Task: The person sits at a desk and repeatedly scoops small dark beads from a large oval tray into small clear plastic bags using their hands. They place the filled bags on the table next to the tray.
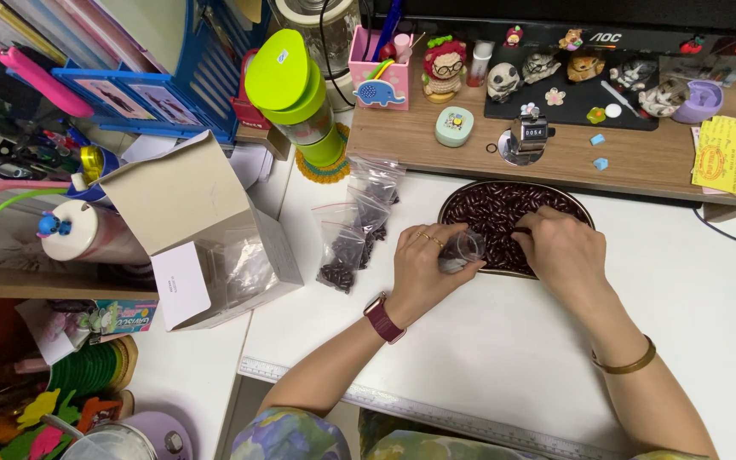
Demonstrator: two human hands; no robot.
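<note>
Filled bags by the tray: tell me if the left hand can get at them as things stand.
Probably yes. The filled bags lie just beside the left hand with bare table between, but that hand holds a small clear cup.

Your small clear plastic cup (462,250) sits tilted on its side at the near left rim of the oval metal tray (451,204). That tray lies on the white desk, filled with dark red beans (497,213).

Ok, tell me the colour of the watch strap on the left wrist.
Dark maroon; the watch strap shows best in the head view, just below the left hand.
</note>
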